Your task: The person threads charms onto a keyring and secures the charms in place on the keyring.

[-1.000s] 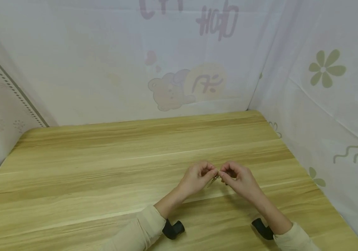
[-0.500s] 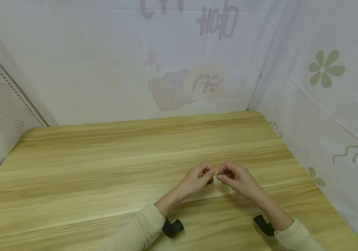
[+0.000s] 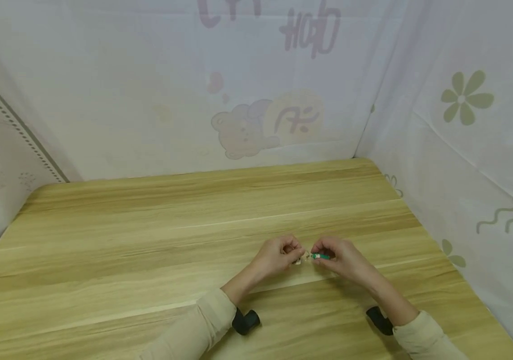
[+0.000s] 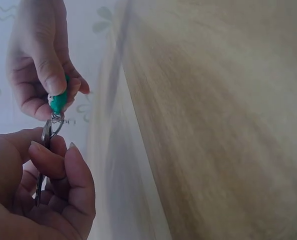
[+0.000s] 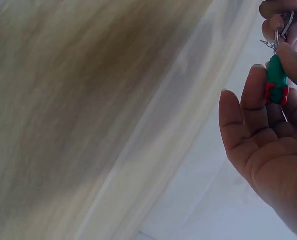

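Observation:
In the head view my left hand and right hand face each other above the table's near right part. My right thumb and fingers pinch a small green charm, which has red trim at one end in the right wrist view. A short metal chain links the charm to a metal key ring. My left fingers grip that ring, and a thin flat metal key hangs inside the curled left hand, partly hidden by the fingers.
Beneath both hands spreads a wood-grain table. Black curved pieces sit at both wrists. Printed white cloth stands behind the table and along its sides.
The green charm has come into sight in my right fingers. Both hands have drawn slightly apart and lower, with the ring and chain now showing between them.

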`<state>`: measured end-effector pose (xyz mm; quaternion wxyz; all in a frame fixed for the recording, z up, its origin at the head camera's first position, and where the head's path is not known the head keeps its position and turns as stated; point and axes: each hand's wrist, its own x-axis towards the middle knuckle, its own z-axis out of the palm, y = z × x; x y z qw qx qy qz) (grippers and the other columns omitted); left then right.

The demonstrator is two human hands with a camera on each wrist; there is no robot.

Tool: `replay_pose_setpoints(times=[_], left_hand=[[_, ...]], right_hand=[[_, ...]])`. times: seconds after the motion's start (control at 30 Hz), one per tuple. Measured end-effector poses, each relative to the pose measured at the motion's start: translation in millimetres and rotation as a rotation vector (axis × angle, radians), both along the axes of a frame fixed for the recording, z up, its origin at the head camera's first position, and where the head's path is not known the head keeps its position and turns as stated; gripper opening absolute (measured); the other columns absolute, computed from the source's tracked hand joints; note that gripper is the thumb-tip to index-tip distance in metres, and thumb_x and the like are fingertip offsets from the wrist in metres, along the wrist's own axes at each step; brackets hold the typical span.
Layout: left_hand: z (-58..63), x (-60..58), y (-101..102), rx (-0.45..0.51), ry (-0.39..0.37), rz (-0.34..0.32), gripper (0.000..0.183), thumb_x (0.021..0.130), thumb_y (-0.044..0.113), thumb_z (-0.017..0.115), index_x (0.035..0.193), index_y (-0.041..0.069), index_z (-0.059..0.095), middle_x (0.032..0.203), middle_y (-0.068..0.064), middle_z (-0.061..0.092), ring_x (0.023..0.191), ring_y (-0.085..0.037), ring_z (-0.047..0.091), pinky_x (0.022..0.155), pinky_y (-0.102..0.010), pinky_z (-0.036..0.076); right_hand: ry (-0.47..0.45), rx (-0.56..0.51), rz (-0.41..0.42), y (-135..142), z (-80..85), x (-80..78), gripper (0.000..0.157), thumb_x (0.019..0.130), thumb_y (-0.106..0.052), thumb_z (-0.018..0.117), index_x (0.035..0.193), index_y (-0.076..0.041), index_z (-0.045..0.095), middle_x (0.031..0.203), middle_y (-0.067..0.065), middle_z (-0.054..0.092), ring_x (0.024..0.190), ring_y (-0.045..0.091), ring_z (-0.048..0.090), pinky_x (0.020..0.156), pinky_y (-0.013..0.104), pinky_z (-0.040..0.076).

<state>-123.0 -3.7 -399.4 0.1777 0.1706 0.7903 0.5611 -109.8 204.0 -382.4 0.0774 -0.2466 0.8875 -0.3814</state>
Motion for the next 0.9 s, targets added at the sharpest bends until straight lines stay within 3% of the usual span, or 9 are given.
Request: replay_pose_setpoints(times=[0.5,0.9], left_hand=[[-9.2,-7.3,3.2,-0.089,0.070,0.029,0.006,0.088,0.012,0.065,0.085,0.008,0.068,0.066,0.005,0.058,0.052,-0.004,0.047,0.046,-0.015,0.037],[-15.5,-10.9,6.8,-0.154,0.132,0.041,0.005,0.085,0.011,0.069,0.083,0.006,0.069,0.071,0.003,0.065,0.058,-0.002,0.048,0.049,-0.014,0.036]], right_hand=[[0.130,0.173,-0.041,6.2,-14.1,-5.6,0.012,0.080,-0.003,0.071,0.086,-0.010,0.064,0.086,-0.003,0.062,0.078,0.009,0.059,0.068,0.023,0.051],[0.252,0.305,-0.039,8.8,-22.2,-4.6,0.014,0.079,-0.007,0.073,0.087,-0.014,0.064,0.085,-0.005,0.059,0.077,0.008,0.055,0.067,0.024,0.048]])
